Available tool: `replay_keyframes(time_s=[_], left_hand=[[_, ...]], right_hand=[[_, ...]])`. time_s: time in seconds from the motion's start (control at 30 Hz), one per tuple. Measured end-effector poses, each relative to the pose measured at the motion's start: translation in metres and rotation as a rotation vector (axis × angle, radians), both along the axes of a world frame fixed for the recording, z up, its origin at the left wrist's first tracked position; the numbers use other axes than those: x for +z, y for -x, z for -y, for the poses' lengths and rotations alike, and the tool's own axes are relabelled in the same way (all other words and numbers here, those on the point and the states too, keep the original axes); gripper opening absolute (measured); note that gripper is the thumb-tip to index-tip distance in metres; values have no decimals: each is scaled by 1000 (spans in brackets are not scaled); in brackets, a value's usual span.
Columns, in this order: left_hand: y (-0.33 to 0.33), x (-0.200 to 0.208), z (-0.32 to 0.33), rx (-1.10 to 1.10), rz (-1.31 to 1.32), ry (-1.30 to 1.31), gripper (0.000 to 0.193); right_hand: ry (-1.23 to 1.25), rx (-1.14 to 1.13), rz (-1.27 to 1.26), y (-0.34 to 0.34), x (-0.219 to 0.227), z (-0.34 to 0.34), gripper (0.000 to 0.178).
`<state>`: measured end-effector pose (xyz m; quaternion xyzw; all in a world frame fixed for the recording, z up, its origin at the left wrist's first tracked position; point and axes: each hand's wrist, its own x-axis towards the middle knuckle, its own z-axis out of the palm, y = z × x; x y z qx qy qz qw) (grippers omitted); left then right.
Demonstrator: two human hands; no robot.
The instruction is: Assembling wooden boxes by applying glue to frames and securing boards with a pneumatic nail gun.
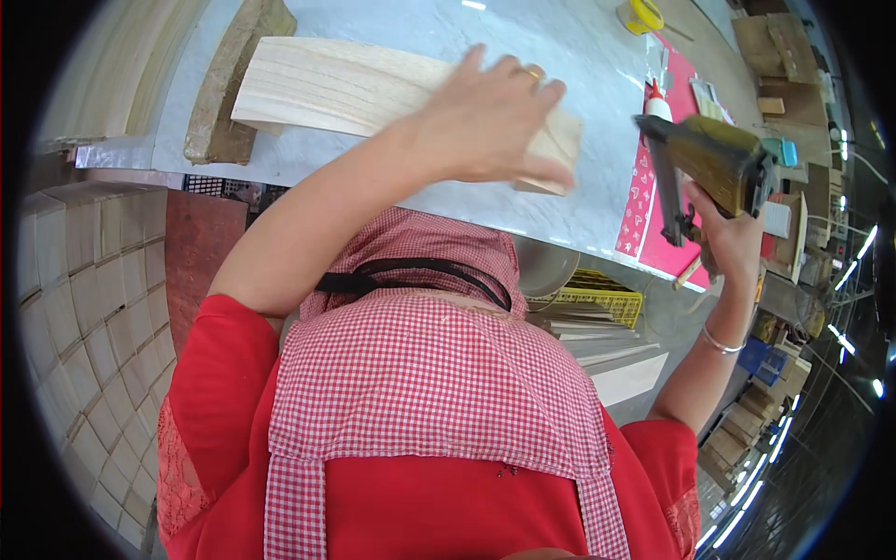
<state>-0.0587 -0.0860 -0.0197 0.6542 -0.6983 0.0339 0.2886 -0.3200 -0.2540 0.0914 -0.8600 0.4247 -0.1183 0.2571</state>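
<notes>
A long pale wooden piece (331,86), its grain running lengthwise, lies across the tabletop (411,201). Its left end is beside a thick, worn wooden block (222,103). My left hand (490,121) is over the right part of the piece, slightly blurred, fingers spread and thumb toward the near edge. Whether the palm presses on the wood is hard to see. Off to the right, my right hand (731,238) grips a nail gun (723,154) with a dark nose and a yellow-brown body, raised above the table's right side.
Behind the nail gun stands a white bottle with a red tip (657,101) on a pink patterned sheet (644,191). A yellow tub (640,16) sits at the far edge. Stacked wooden pieces (93,308) rise at left. Under the table are a yellow crate (607,299) and loose boards (621,359).
</notes>
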Motion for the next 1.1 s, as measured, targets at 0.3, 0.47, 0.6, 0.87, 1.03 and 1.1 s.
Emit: replay_keyframes(time_s=[0.3,0.47,0.6,0.87,1.03,1.1], left_hand=[[-42,24,-39,-93,-61,-289,29],[5,-32,-32,-82,116,41,20],[19,-67,-39,-9,59,5,24],[16,-80,-40,-12,-64,-165,50],[10,-83,-26,21,20,-324,73],[11,-85,-24,0,61,-385,79]], right_hand=[[611,-259,-295,138,-133,36,56],[427,-559,-494,126,-174,34,58],[443,-562,-519,102,-177,26,60],[335,-604,-430,128,-160,66,56],[376,-522,-53,107,-147,87,52],[434,-423,15,63,-157,103,54]])
